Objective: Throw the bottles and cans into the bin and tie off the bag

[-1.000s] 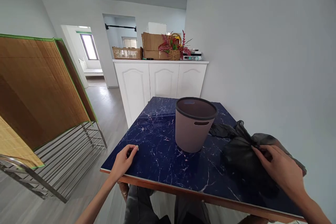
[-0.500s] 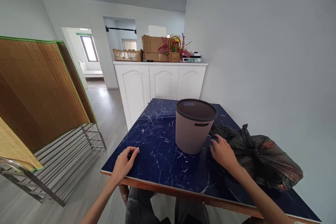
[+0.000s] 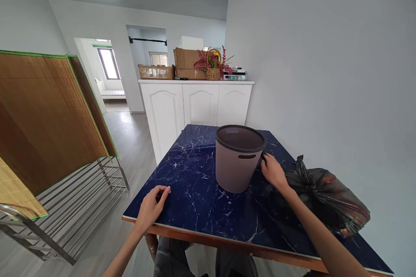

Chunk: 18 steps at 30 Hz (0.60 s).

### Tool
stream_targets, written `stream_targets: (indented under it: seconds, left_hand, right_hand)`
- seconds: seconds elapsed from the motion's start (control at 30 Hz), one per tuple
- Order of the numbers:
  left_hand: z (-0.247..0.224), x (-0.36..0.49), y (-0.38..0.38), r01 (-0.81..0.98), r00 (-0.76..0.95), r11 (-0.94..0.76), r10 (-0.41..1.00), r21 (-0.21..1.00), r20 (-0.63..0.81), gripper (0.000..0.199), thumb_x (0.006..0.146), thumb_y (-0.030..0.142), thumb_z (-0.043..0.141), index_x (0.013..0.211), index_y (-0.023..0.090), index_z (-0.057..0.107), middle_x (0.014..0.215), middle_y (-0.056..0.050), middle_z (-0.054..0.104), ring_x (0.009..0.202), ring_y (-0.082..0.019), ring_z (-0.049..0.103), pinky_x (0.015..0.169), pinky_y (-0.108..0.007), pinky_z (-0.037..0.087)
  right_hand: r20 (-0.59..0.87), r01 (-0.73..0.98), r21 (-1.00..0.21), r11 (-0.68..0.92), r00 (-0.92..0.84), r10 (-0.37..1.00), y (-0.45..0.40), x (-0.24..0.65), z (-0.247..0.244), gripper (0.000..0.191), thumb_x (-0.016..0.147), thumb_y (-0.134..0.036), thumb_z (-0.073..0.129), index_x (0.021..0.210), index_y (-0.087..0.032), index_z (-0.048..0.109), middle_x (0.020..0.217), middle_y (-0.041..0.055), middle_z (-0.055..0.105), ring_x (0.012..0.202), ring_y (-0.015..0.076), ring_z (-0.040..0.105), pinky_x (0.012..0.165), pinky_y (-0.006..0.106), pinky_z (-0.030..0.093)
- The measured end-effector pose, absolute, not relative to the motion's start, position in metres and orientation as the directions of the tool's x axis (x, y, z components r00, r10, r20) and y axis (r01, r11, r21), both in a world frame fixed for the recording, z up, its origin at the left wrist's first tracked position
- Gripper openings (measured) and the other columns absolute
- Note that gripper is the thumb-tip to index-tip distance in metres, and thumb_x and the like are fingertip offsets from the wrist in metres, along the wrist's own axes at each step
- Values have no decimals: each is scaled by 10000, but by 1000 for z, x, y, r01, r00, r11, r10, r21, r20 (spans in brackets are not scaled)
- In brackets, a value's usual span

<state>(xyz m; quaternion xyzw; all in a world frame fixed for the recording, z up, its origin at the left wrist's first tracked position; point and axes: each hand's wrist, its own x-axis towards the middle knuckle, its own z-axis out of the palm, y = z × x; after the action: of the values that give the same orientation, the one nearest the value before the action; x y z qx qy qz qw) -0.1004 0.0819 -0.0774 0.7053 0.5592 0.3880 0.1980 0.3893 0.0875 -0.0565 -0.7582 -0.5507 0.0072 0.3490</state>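
A mauve bin (image 3: 235,171) with a dark rim and a slot in its side stands upright on the blue marbled table (image 3: 185,199). My right hand (image 3: 274,172) is close beside the bin's right side, its fingers closed on a bit of black plastic, mostly hidden behind them. Nearer the wall lies a full, knotted black bag (image 3: 328,199), partly behind my right forearm. At the table's front left edge rests my left hand (image 3: 154,205), its fingers curled and thumb tip against the index finger, with nothing visible in it.
A metal rack (image 3: 81,207) draped with a bamboo mat (image 3: 48,121) stands to the left. Beyond the table, a white cabinet (image 3: 198,99) carries cardboard boxes (image 3: 186,62) and a flower basket (image 3: 213,73). The wall runs along the right side.
My right hand has moved up beside the bin and closed on black plastic that lay flat between the bin and the full bag. My left hand has stayed at the table edge.
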Motion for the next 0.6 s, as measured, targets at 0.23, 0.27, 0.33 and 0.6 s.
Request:
stream_targets:
  seconds: [0.23, 0.27, 0.33, 0.6]
  left_hand:
    - [-78, -100, 83, 665, 78, -287, 945, 690, 319, 528, 939, 748, 531, 968, 264, 739, 990, -57, 796, 816, -267, 695, 751, -349, 499]
    - [-77, -99, 84, 661, 80, -286, 946, 693, 314, 532, 936, 751, 531, 968, 263, 739, 987, -57, 795, 808, -266, 691, 753, -352, 500]
    - [-74, -94, 82, 636, 101, -294, 948, 713, 301, 536, 937, 750, 531, 963, 255, 736, 966, -55, 789, 790, -259, 685, 754, -351, 505]
    - [7, -15, 25, 309, 467, -444, 841, 841, 272, 388, 1084, 553, 464, 1198, 245, 673, 1211, -78, 731, 1140, -244, 673, 1018, -360, 509]
  right_hand:
    - [439, 356, -894, 273, 570, 695, -26, 381, -2, 505, 981, -542, 641, 1363, -213, 663, 1269, 123, 753, 1156, 296, 726, 952, 410, 599]
    - [396, 213, -917, 336, 582, 710, -39, 375, 6, 475, 943, -538, 703, 1302, -228, 683, 1270, 120, 752, 1135, 299, 733, 918, 400, 610]
    - [303, -20, -926, 378, 559, 772, -59, 359, 22, 425, 884, -523, 781, 1198, -246, 708, 1237, 117, 763, 1075, 312, 748, 868, 405, 624]
    - [92, -493, -846, 204, 242, 966, -71, 286, 45, 466, 780, -479, 898, 1174, -269, 762, 1080, 63, 792, 1100, 323, 721, 932, 406, 584]
